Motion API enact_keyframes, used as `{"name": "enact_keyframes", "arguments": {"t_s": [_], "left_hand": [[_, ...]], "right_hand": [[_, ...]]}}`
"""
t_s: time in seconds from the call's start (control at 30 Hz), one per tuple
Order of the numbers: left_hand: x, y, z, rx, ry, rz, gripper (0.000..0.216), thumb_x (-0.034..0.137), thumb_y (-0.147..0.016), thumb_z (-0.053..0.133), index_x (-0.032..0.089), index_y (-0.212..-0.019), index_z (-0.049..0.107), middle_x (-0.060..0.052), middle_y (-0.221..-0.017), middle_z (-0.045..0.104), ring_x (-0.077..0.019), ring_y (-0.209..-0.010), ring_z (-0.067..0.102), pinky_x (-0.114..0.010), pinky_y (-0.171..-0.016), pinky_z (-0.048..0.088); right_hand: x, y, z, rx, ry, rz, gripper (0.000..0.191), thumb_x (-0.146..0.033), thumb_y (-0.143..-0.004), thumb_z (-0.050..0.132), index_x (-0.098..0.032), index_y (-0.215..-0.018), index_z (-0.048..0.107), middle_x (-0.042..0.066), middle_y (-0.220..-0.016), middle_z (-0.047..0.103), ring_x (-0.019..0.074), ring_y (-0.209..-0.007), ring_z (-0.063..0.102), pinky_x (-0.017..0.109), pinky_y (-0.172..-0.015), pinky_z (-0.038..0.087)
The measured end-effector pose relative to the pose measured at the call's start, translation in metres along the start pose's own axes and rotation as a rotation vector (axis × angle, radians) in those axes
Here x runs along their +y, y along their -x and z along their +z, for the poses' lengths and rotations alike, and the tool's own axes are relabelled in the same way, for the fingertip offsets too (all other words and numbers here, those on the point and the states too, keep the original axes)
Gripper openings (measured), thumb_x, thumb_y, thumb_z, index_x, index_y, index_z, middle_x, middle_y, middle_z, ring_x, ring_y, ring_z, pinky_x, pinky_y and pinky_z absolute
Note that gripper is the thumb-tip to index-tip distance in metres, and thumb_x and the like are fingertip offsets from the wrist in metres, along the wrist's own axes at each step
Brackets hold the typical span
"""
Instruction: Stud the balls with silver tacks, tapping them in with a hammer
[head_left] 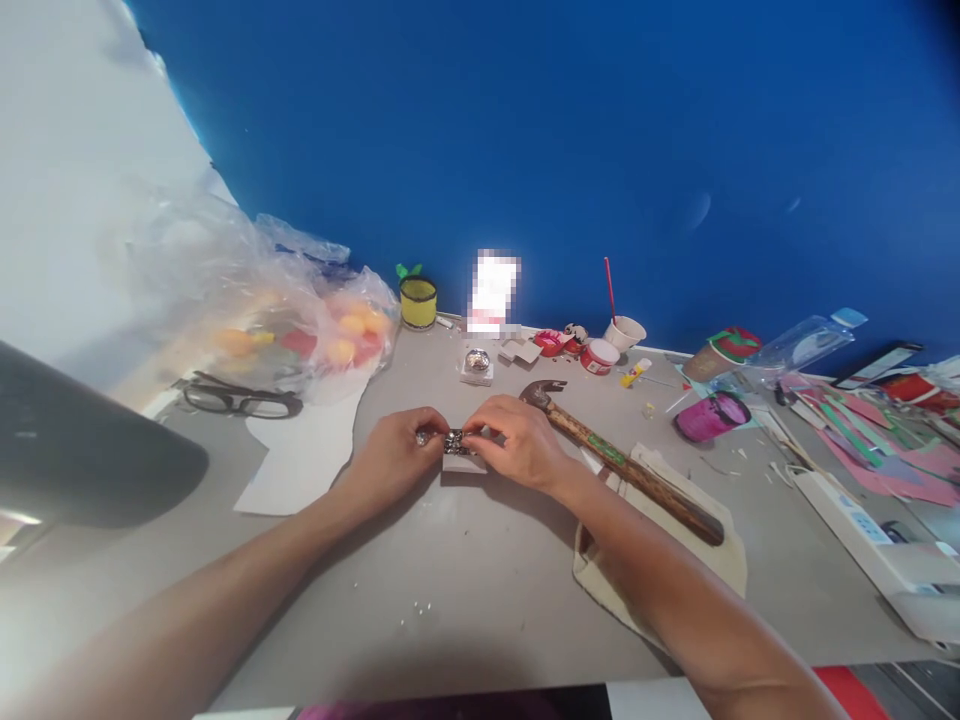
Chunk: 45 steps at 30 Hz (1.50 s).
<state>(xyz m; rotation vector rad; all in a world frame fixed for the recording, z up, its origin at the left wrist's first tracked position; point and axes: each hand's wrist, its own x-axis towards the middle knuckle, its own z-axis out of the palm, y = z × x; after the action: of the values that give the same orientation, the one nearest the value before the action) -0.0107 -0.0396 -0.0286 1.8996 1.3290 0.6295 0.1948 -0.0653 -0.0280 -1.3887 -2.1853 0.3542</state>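
My left hand (pixel 401 447) and my right hand (pixel 517 440) meet at the middle of the grey table (pixel 480 600). Both pinch a short shiny metal strip (pixel 454 441), silver and dark, which looks linked like a bracelet or watch band; its ends are hidden by my fingers. Right beneath it is a small pale block (pixel 463 465). Beyond my hands a round silver item (pixel 477 358) rests on a small clear base. Close to my right hand lies a claw hammer (pixel 615 455) with a wooden handle, partly over a cream cloth pad (pixel 720 565).
White paper (pixel 300 460), eyeglasses (pixel 240 400) and plastic bags (pixel 322 330) lie at left, near a dark cylinder (pixel 90 440). Along the blue wall stand a yellow container (pixel 418 303) and a paper cup (pixel 626 333). A power strip (pixel 862 530) and coloured paper scraps (pixel 885 450) lie right.
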Motion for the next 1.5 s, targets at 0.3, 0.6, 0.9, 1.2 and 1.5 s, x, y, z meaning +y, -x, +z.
{"name": "enact_keyframes", "arguments": {"t_s": [0.3,0.6,0.9,1.2,1.5], "left_hand": [[0.007,0.005,0.007,-0.011,0.092,0.029,0.019,0.028,-0.077,0.053,0.021,-0.086,0.069,-0.003,-0.087,0.075,-0.0240,-0.084,0.068,-0.034,-0.079,0.050],[0.000,0.002,0.009,-0.019,0.062,0.069,0.020,0.031,-0.079,0.051,0.021,-0.086,0.068,-0.003,-0.087,0.074,-0.0238,-0.084,0.067,-0.034,-0.079,0.049],[-0.004,-0.001,0.010,-0.020,0.049,0.069,0.020,0.033,-0.079,0.052,0.022,-0.080,0.068,-0.002,-0.080,0.074,-0.0235,-0.079,0.067,-0.033,-0.075,0.049],[-0.004,-0.003,0.008,0.010,0.066,0.068,0.021,0.036,-0.081,0.055,0.021,-0.080,0.069,-0.002,-0.078,0.073,-0.0229,-0.076,0.066,-0.033,-0.073,0.048],[-0.006,0.002,0.005,0.075,0.317,0.031,0.041,0.030,-0.083,0.062,0.022,-0.123,0.061,-0.002,-0.097,0.071,-0.0195,-0.080,0.066,-0.033,-0.074,0.051]], "right_hand": [[-0.016,-0.001,0.000,-0.182,0.141,0.113,0.008,-0.028,-0.094,0.070,-0.022,-0.096,0.076,0.004,-0.095,0.075,0.0211,-0.097,0.065,0.031,-0.078,0.043],[-0.018,-0.002,0.006,-0.261,0.369,0.060,0.024,-0.038,-0.104,0.056,-0.020,-0.105,0.073,0.008,-0.104,0.073,0.0241,-0.103,0.064,0.031,-0.071,0.043],[-0.016,0.000,0.003,-0.222,0.280,0.001,0.013,-0.021,-0.098,0.058,-0.021,-0.102,0.070,0.005,-0.100,0.073,0.0214,-0.096,0.063,0.031,-0.071,0.040],[-0.012,-0.001,0.003,-0.041,-0.066,0.066,0.024,-0.010,-0.084,0.060,-0.020,-0.100,0.075,0.005,-0.092,0.073,0.0193,-0.088,0.062,0.031,-0.076,0.044],[0.005,-0.007,-0.003,0.045,-0.954,0.328,0.013,-0.029,-0.078,0.076,-0.019,-0.085,0.074,0.001,-0.081,0.073,0.0138,-0.074,0.062,0.026,-0.067,0.046]]}}
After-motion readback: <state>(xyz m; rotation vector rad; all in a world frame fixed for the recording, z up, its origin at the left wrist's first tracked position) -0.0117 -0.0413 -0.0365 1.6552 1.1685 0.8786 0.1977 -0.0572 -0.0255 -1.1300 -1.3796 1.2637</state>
